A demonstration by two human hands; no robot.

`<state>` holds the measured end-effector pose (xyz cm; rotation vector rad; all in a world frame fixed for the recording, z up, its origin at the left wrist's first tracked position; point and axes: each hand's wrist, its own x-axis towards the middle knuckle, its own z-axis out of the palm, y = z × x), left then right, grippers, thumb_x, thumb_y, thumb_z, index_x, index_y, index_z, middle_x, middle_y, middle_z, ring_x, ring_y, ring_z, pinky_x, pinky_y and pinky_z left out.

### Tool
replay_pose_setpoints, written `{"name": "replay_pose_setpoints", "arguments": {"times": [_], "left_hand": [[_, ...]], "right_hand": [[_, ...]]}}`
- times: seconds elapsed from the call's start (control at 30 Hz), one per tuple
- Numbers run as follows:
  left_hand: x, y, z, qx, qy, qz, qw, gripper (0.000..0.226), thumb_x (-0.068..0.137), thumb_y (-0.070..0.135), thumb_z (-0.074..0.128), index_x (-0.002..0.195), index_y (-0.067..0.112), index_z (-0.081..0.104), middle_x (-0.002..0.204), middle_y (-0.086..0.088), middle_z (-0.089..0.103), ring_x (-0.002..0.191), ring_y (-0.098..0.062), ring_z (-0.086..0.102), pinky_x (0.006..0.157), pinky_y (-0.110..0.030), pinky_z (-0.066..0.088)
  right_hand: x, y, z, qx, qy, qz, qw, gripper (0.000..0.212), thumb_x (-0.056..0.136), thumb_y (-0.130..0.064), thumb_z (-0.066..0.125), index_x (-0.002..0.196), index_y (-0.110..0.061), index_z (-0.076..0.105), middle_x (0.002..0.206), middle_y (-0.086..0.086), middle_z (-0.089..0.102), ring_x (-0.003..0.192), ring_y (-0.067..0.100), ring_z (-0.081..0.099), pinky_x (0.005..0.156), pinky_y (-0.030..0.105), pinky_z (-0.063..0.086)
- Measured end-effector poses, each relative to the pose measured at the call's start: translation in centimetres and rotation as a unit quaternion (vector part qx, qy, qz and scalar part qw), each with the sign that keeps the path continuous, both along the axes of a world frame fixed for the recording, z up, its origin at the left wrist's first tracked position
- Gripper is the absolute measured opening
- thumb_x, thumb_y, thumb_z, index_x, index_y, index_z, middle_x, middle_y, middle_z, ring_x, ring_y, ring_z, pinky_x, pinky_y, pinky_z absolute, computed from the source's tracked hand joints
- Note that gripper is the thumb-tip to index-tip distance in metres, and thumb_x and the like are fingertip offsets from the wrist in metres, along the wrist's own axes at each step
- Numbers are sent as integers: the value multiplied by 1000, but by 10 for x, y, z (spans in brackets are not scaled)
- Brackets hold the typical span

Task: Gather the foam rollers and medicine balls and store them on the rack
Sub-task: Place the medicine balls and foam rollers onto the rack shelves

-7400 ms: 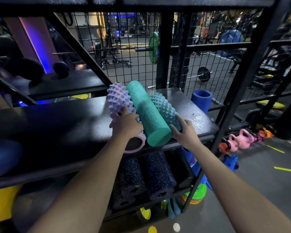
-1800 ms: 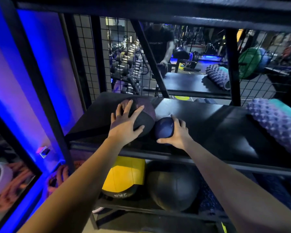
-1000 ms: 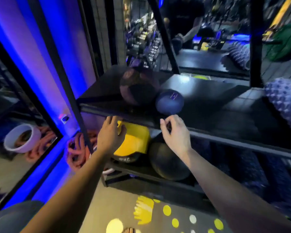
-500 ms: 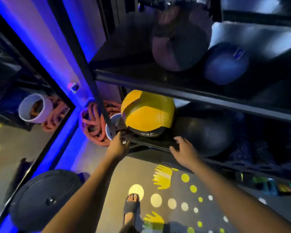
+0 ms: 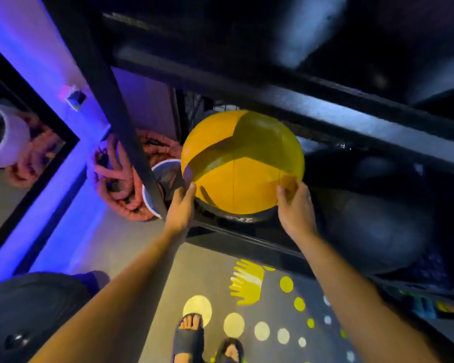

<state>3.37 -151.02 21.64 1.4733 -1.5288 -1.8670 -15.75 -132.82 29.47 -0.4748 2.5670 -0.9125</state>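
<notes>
A yellow and black medicine ball [image 5: 243, 163] sits on the lower shelf of the black rack [image 5: 273, 100]. My left hand [image 5: 181, 205] touches its lower left side with fingers up. My right hand [image 5: 295, 208] presses on its lower right side. Both hands cup the ball between them. A large black medicine ball [image 5: 378, 226] rests to its right on the same shelf. The upper shelf is blurred and dark above.
A coiled orange battle rope [image 5: 121, 179] and a white bucket [image 5: 157, 187] lie behind the rack's left post [image 5: 116, 113]. A black weight plate [image 5: 29, 310] lies on the floor at lower left. A mirror [image 5: 11, 153] stands at left. My sandalled feet [image 5: 194, 336] stand on the dotted floor.
My view has dropped toward the lower shelf. Both hands rose from the shelf's front edge onto the sides of the yellow ball.
</notes>
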Motion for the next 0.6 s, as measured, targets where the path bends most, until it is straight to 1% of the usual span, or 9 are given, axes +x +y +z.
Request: {"name": "replay_pose_setpoints", "arguments": {"times": [0.1, 0.17, 0.23, 0.3, 0.4, 0.43, 0.5, 0.53, 0.6], "left_hand": [[-19, -8, -25, 90, 36, 67, 993, 54, 89, 69, 56, 123, 27, 59, 124, 4, 68, 110, -13, 65, 91, -40, 55], [-34, -10, -35, 102, 38, 81, 991, 27, 101, 46, 48, 103, 24, 63, 99, 0, 70, 84, -14, 66, 65, -26, 54], [-47, -12, -35, 109, 44, 84, 989, 33, 104, 50, 42, 99, 26, 63, 81, 5, 66, 62, -10, 65, 49, -18, 47], [-59, -12, -23, 105, 47, 108, 987, 37, 106, 52, 38, 111, 25, 63, 80, 11, 71, 58, -1, 67, 44, -14, 45], [-64, -2, 6, 112, 57, 124, 984, 66, 102, 60, 42, 143, 10, 54, 127, -4, 68, 105, -16, 69, 49, -21, 43], [-68, -4, 2, 124, 55, 137, 981, 70, 100, 63, 44, 147, 11, 51, 131, -10, 63, 111, -23, 66, 52, -22, 44], [-72, -15, -2, 130, 61, 184, 972, 76, 90, 77, 48, 144, 24, 55, 131, -15, 64, 114, -30, 64, 69, -26, 54], [-70, -19, 5, 115, 60, 178, 975, 85, 74, 92, 51, 139, 38, 58, 133, -10, 66, 116, -33, 65, 85, -38, 57], [-68, -34, 10, 41, 38, 178, 982, 95, 48, 107, 49, 126, 53, 61, 134, 2, 66, 127, -32, 59, 103, -55, 47]], "right_hand": [[-27, -11, -17, -40, -24, -8, 999, 75, 100, -58, 46, 156, -14, 25, 153, 14, 42, 137, 35, 46, 111, 47, 41], [-38, -15, -27, -57, -66, -25, 996, 84, 95, -71, 43, 160, -26, 14, 154, 11, 43, 137, 36, 46, 111, 49, 41], [-42, -21, -34, -89, -113, -60, 988, 89, 90, -77, 43, 161, -37, 7, 154, 9, 45, 136, 37, 46, 108, 47, 39], [-42, -27, -37, -118, -136, -88, 980, 94, 85, -83, 43, 160, -40, 6, 155, 8, 45, 137, 37, 44, 103, 44, 36], [-38, -34, -37, -141, -118, -120, 976, 98, 78, -89, 43, 159, -42, 13, 150, 6, 49, 133, 37, 47, 105, 50, 40], [-37, -34, -35, -145, -110, -133, 974, 98, 76, -90, 43, 158, -42, 17, 147, 6, 52, 131, 37, 49, 104, 50, 42], [-33, -33, -30, -147, -102, -144, 973, 104, 69, -95, 41, 157, -41, 24, 141, 4, 56, 128, 36, 52, 101, 50, 43], [-31, -31, -29, -139, -105, -143, 974, 108, 65, -97, 40, 156, -40, 26, 141, 4, 57, 128, 36, 52, 103, 51, 43], [-26, -25, -27, -114, -113, -130, 978, 111, 61, -100, 39, 154, -39, 31, 143, 3, 56, 130, 35, 50, 107, 52, 41]]}}
